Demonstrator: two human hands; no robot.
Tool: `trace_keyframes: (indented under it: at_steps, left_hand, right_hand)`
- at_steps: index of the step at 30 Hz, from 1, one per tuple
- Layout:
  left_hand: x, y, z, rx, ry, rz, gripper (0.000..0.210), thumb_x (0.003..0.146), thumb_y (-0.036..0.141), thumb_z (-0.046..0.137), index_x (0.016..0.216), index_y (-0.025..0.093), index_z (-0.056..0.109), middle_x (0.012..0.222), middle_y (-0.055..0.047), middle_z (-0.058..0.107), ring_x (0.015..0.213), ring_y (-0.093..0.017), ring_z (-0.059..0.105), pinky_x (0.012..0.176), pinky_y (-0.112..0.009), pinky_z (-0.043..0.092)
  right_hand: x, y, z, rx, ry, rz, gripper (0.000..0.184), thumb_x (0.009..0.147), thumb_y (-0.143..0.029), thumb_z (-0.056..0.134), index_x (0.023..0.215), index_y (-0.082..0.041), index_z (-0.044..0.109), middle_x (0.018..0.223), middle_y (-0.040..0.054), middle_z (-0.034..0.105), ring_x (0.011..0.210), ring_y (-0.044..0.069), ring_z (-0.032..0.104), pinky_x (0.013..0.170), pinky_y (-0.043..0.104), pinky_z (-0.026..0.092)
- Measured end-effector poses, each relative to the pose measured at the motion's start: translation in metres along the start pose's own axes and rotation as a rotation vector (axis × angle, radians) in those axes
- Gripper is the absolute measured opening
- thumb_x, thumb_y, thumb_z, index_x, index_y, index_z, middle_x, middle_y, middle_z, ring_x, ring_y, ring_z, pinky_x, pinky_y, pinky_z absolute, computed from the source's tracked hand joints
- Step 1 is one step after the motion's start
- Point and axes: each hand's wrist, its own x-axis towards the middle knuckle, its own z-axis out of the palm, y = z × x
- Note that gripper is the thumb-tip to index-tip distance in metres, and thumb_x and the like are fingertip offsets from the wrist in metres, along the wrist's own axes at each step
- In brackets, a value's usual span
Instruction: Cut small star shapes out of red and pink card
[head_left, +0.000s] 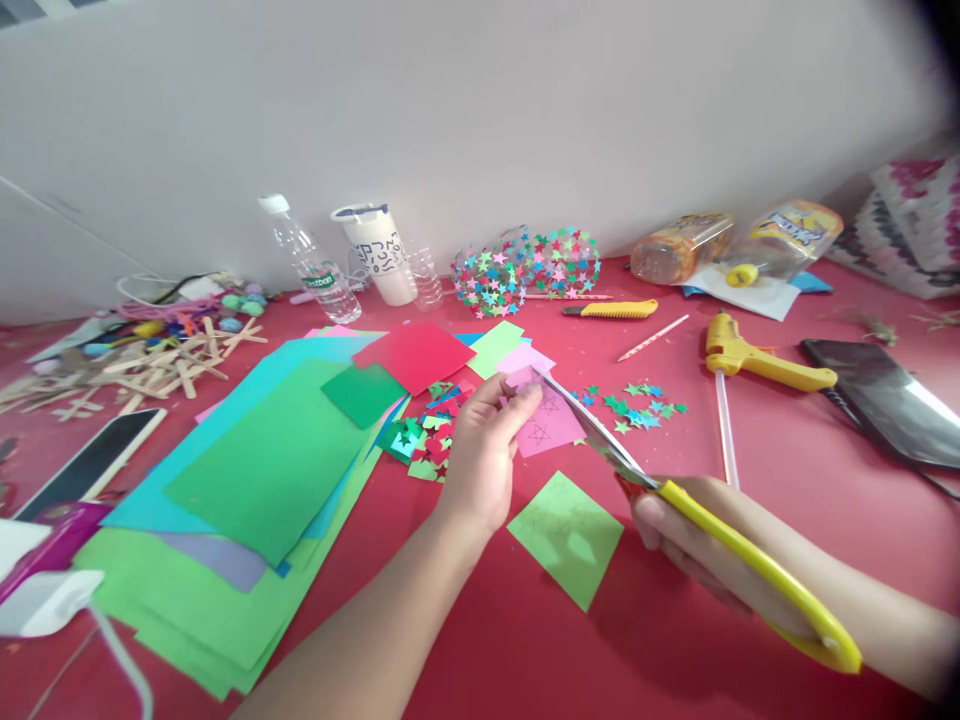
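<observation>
Nearest, our right hand (694, 540) grips the yellow scissors (679, 500) by their handles, beside a light-green square (566, 540), and just beyond, our left hand (480, 460) pinches the pink paper (559, 430) between thumb and fingers, at the blades. We judge its drawn stars (540, 434) uncut and yet to do, while the loose stars (649, 421) rightward look finished; farther back, the label (322, 282) on the clear bottle (300, 245) reads "estbon", its start unclear, and we cannot read the tumbler (382, 265).

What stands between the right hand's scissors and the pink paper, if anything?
Nothing visible: the scissors in the right hand overlap the pink paper in this view, though the left hand, gripping it, is close by.
</observation>
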Motion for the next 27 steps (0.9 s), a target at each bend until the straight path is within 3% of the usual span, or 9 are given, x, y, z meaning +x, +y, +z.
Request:
trace_keyframes:
  at_steps: [9, 14, 17, 21, 24, 27]
  left_hand:
    - [0.002, 0.001, -0.002, 0.002, -0.015, 0.014, 0.014, 0.077, 0.030, 0.077, 0.075, 0.022, 0.066, 0.069, 0.003, 0.062, 0.062, -0.011, 0.057, 0.063, -0.024, 0.045]
    - [0.007, 0.006, -0.006, -0.048, -0.022, -0.006, 0.012, 0.074, 0.025, 0.079, 0.077, 0.020, 0.068, 0.070, 0.004, 0.064, 0.061, -0.009, 0.058, 0.063, -0.022, 0.048]
    - [0.009, 0.008, -0.008, -0.091, -0.003, -0.055, 0.016, 0.069, 0.021, 0.081, 0.071, 0.018, 0.066, 0.070, 0.003, 0.065, 0.064, -0.009, 0.062, 0.063, -0.020, 0.050]
    - [0.008, 0.007, -0.008, -0.098, -0.130, -0.208, 0.015, 0.070, 0.024, 0.082, 0.077, 0.017, 0.071, 0.071, -0.002, 0.070, 0.065, -0.015, 0.067, 0.060, -0.025, 0.055]
    - [0.008, 0.006, -0.008, -0.153, -0.128, -0.229, 0.016, 0.067, 0.018, 0.083, 0.080, 0.016, 0.073, 0.072, -0.001, 0.072, 0.064, -0.014, 0.069, 0.060, -0.023, 0.058]
    - [0.010, 0.010, -0.009, -0.232, -0.048, -0.228, 0.009, 0.070, 0.013, 0.078, 0.078, 0.013, 0.074, 0.072, -0.002, 0.073, 0.064, -0.013, 0.071, 0.060, -0.020, 0.059]
  right_hand:
    - [0.003, 0.003, -0.005, -0.002, -0.014, -0.019, 0.069, 0.084, -0.089, 0.034, 0.061, -0.024, 0.035, 0.048, -0.0081, 0.035, 0.037, 0.007, 0.029, 0.034, 0.021, 0.018]
    - [-0.001, -0.005, -0.007, 0.058, 0.040, 0.003, 0.066, 0.079, -0.087, 0.048, 0.060, -0.025, 0.034, 0.049, -0.0090, 0.031, 0.040, 0.008, 0.028, 0.036, 0.021, 0.021]
    - [-0.002, -0.011, -0.007, 0.096, 0.118, 0.040, 0.064, 0.075, -0.086, 0.055, 0.061, -0.026, 0.039, 0.049, -0.0091, 0.033, 0.037, 0.009, 0.028, 0.035, 0.022, 0.024]
    - [0.001, -0.011, -0.009, 0.061, 0.179, -0.016, 0.066, 0.071, -0.091, 0.051, 0.061, -0.026, 0.043, 0.050, -0.0069, 0.039, 0.038, 0.010, 0.032, 0.035, 0.023, 0.027]
    - [0.003, -0.009, -0.010, 0.000, 0.185, -0.088, 0.064, 0.077, -0.084, 0.056, 0.058, -0.026, 0.037, 0.048, -0.0064, 0.039, 0.041, 0.011, 0.036, 0.037, 0.023, 0.027]
    - [0.002, -0.008, -0.011, -0.049, 0.179, -0.069, 0.061, 0.086, -0.078, 0.053, 0.059, -0.025, 0.037, 0.045, -0.0075, 0.039, 0.039, 0.010, 0.034, 0.037, 0.022, 0.025]
